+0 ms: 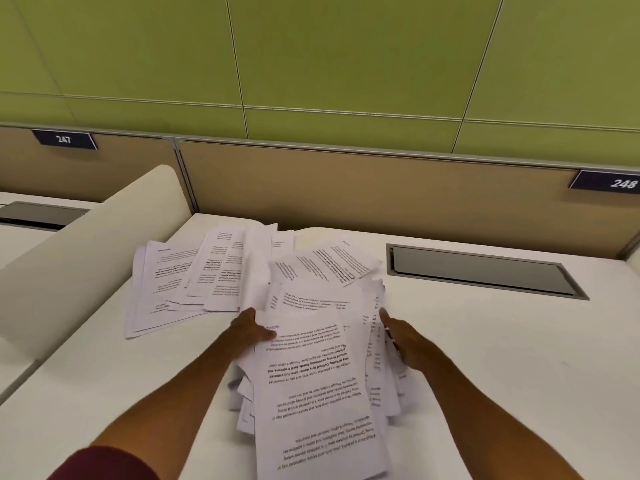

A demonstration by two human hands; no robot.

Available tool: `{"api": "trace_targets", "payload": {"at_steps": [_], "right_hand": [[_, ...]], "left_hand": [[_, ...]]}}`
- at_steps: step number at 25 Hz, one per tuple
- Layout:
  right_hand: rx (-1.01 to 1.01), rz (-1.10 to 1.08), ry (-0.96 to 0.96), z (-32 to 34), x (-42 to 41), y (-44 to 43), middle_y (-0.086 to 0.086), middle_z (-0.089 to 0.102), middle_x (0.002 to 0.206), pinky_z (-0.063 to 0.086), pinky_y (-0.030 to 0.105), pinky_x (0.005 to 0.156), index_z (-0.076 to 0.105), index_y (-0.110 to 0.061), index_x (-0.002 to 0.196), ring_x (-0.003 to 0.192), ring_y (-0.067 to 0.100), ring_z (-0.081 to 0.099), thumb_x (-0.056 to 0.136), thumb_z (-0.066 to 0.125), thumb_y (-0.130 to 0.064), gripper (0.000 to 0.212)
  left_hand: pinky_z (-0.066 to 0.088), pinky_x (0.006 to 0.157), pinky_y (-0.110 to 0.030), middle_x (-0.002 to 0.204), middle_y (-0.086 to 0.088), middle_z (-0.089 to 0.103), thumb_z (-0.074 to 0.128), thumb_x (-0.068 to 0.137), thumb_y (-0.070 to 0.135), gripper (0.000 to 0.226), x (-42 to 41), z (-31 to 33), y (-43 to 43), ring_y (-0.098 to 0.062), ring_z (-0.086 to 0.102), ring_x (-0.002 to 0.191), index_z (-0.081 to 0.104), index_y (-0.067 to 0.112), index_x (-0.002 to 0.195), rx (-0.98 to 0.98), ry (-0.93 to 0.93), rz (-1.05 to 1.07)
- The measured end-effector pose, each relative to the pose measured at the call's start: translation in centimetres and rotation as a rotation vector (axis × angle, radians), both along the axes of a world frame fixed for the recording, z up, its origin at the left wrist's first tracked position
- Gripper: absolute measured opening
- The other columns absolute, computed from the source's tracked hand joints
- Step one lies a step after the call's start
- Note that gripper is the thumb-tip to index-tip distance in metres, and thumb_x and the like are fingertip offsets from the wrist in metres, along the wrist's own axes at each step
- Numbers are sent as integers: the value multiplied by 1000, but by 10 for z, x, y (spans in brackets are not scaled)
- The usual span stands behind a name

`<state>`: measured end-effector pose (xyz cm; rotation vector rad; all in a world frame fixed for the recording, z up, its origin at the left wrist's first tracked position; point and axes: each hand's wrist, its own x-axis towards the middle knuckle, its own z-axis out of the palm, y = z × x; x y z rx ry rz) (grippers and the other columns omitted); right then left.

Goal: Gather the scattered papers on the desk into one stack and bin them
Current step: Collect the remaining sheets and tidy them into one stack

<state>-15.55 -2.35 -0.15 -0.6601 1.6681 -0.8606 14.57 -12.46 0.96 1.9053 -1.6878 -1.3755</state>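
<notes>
A loose stack of printed white papers (318,382) lies on the white desk (502,358) in front of me, its sheets fanned and uneven. My left hand (251,332) grips its left edge, thumb on the top sheet. My right hand (403,341) lies against its right edge, fingers mostly straight and pointing forward. More scattered papers (180,282) lie spread at the desk's back left, and another sheet (325,265) lies behind the stack. No bin is in view.
A grey recessed cable flap (481,271) sits in the desk at the right back. A cream curved divider (79,265) borders the desk on the left. A tan partition (346,188) with number plates 247 and 248 closes the back.
</notes>
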Motion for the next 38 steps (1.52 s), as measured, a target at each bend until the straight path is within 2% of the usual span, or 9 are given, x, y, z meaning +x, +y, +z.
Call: {"api": "trace_targets", "payload": {"at_steps": [3,6,11,14,17,24,29,34,38], "right_hand": [[34,126,43,2,-2,-1,6,64,125,47,43,100,54,-12,123,110,30,62,85,64,-54,57],[1,175,56,0,3,-3,7,72,108,62,35,73,58,-15,101,78,19,75,71,85,-28,42],[-97,182,90,-3,23,-5,18,65,120,57,51,87,48,-3,125,105,37,66,58,91,-6,80],[-128,145,82,-6,25,4,19,67,119,61,41,77,55,-1,121,95,30,69,64,85,4,64],[-82,98,81,-3,16,14,14,71,110,62,38,68,58,-3,118,88,30,71,67,84,1,56],[-23,-5,101,4,-16,56,20,71,112,62,40,66,61,-3,115,91,37,71,69,82,4,51],[-108,-34,83,-3,-19,78,19,71,111,62,43,71,59,-1,119,94,38,70,70,79,6,53],[-136,-34,1,-9,-22,82,19,71,114,58,53,83,61,-4,119,94,38,71,74,78,1,48],[-60,-13,-247,-7,-31,75,18,68,122,54,55,89,58,-13,127,108,44,65,83,74,-16,47]], "left_hand": [[48,92,-40,117,-13,56,87,61,38,69,0,1,3,-29,56,109,48,8,108,-104,-265,40],[52,82,-40,97,-5,60,81,57,61,69,-3,5,4,-25,60,94,47,15,97,-225,-247,-50],[28,106,-62,146,-19,27,75,58,68,103,1,4,-13,-43,28,134,26,24,137,-284,-476,109],[32,104,-62,143,-28,32,78,70,45,104,30,1,-28,-50,38,128,11,18,145,-221,-325,350],[47,93,-52,122,-28,55,65,81,7,57,65,-2,-43,-45,55,109,37,4,130,-259,-293,470],[39,104,-53,128,-31,52,64,80,2,51,99,-15,-37,-46,48,118,45,-3,127,-131,-359,540],[40,93,-52,121,-26,55,73,78,19,52,60,-13,-18,-39,51,108,47,3,121,-587,-381,148],[48,73,-38,79,-15,60,52,93,44,39,-14,-1,11,-24,57,76,55,7,80,-69,133,-175],[47,90,-32,118,-12,64,60,90,41,44,-68,-18,39,-29,60,110,59,6,117,-131,28,-284]]}}
